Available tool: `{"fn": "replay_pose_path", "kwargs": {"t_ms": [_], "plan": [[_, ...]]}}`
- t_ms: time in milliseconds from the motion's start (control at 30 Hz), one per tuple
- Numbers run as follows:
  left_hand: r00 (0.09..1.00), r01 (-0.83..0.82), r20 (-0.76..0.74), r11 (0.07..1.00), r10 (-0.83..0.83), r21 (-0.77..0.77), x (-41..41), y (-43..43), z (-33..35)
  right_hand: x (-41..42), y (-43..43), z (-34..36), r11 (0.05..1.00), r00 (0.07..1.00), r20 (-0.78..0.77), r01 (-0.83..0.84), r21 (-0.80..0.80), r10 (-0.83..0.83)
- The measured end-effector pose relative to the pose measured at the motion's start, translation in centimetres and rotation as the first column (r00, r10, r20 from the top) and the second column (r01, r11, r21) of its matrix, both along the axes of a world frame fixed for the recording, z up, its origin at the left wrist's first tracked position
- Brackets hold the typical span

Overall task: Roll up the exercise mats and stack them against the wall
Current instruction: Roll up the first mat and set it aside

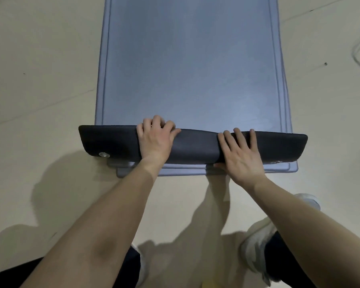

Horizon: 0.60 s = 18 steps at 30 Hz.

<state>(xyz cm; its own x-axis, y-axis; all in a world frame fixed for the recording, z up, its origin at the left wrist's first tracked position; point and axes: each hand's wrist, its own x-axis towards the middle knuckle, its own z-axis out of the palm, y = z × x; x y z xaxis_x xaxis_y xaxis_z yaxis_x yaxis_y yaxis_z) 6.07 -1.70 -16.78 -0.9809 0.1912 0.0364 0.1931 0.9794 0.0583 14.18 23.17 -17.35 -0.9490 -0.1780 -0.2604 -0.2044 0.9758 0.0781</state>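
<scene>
Step in hand: the first turn of the roll. The mat [187, 59] lies flat on the floor [40, 80] and runs away ahead of both grips. Its near end [195, 146] is turned over, dark underside up, beneath them.

Left of the left grip, a metal eyelet [104, 154] is seen in the turned end. The left grip [156, 138] is clamped on the far edge of the fold, fingers curled over it. The right grip [241, 152] is laid flat, fingers spread apart, pressing the fold down. Right of it, a second eyelet [277, 162] is partly seen.

Further mat edges show below the fold, so more than one mat is judged to be laid here. The next move is judged to need the fold tucked tight and rolled forward evenly, both ends level.

No brand, label or writing can be read.
</scene>
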Motion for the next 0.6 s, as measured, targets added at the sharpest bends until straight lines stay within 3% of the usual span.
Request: {"fn": "replay_pose_path", "kwargs": {"t_ms": [100,233,400,600], "plan": [[0.968,0.176,0.17,0.983,-0.182,0.048,1.8,-2.8,-0.9,0.0,0.2,-1.0,0.997,1.0,-0.022,-0.003,-0.071,0.002],[0.878,0.333,0.383,0.941,-0.287,-0.06,3.5,-5.3,-1.1,0.4,0.0,-1.3,0.985,0.998,0.054,0.021,-0.174,-0.012],[0.846,0.198,0.478,0.972,-0.236,0.129,3.5,-5.7,0.2,0.1,0.3,0.5,0.972,0.983,0.184,0.057,-0.229,-0.015],[0.759,0.22,0.622,0.975,-0.19,0.03,-0.5,-5.6,3.0,-4.0,1.4,3.6,0.97,0.905,0.425,0.117,-0.211,-0.016]]}}
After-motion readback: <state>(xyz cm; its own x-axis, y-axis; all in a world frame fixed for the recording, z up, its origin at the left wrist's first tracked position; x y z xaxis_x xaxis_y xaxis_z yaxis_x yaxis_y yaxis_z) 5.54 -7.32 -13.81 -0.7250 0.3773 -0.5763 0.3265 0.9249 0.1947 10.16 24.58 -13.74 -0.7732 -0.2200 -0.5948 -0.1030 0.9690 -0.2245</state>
